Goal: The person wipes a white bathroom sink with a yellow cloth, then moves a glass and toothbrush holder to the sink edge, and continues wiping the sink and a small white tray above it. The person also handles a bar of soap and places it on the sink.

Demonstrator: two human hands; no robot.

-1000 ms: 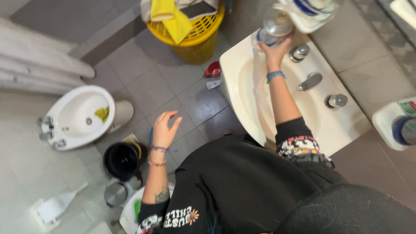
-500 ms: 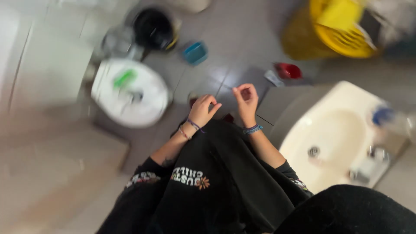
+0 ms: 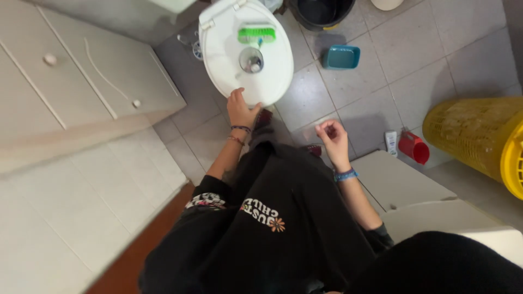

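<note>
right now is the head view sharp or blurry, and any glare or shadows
Head view: mostly sharp, lit evenly, no strong glare; the left hand on the rim of the white toilet lid is crisp, the right hand too; soft shadows fall beside the blue tray and black bucket; edges bend slightly from the wide lens.

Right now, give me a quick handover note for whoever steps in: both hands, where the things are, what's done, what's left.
Left hand: empty, fingers on the front rim of the closed toilet lid.
Right hand: empty, loosely curled in the air, touching nothing.
On the lid: a green scrub brush and a round metal cup-like thing.
On the floor: a teal dish, a red cup, a yellow basket.
Done: lid is down.
Left: brush and metal thing not yet picked up.
</note>
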